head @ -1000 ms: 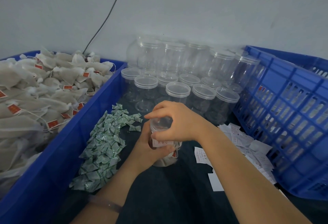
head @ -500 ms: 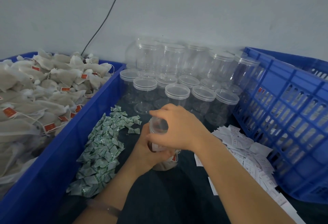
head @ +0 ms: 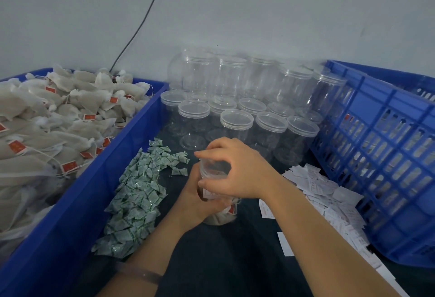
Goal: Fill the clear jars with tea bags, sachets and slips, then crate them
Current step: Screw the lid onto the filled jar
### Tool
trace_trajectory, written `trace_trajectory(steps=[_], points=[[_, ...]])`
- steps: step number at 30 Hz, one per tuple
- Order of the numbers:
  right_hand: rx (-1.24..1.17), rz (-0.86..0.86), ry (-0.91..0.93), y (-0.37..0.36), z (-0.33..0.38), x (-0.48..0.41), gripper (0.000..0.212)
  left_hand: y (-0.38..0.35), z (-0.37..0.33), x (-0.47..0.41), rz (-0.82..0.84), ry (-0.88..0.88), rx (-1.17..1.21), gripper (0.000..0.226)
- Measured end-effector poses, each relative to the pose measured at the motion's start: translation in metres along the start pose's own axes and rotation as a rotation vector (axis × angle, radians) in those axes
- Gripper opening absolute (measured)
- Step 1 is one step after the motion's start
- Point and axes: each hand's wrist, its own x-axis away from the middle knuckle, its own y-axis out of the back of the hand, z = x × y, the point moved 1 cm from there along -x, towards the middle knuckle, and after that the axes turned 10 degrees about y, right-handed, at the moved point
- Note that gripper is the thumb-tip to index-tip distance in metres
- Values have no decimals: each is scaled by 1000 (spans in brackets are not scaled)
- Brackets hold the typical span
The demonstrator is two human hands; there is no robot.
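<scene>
A clear jar with tea bags and a white slip inside stands on the dark cloth at the centre. My left hand grips its side from the left. My right hand curls over the jar's top, fingers and thumb round its clear lid. Empty lidded clear jars are stacked behind, against the wall. Green sachets lie in a heap to the left of the jar. White slips are scattered to its right.
A blue bin heaped with tea bags fills the left side. A blue slatted crate stands on the right, tilted toward the jars. A black cable runs down the grey wall.
My right hand has shifted slightly on the jar's lid while the left keeps its grip. The view has drifted a little; the jar stays in place.
</scene>
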Motion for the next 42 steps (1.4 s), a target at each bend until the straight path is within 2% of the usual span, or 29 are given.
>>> trace_trajectory(steps=[7,18,30,34,42], points=[[6,-104,-14,-7,2,3,54,0,1,0,-10,-3,-18,79],[-25,16,-22,-1,3,-2,52,0,4,-3,-30,-21,-34,78],[21,-141,-96,-16,5,2,49,-2,4,-2,-76,-29,-49,87],[10,-195,-139,-20,8,2,51,-3,3,-3,-91,-31,-66,82],[9,-195,-216,-21,13,1,51,-4,2,-2,-101,-8,-46,79]])
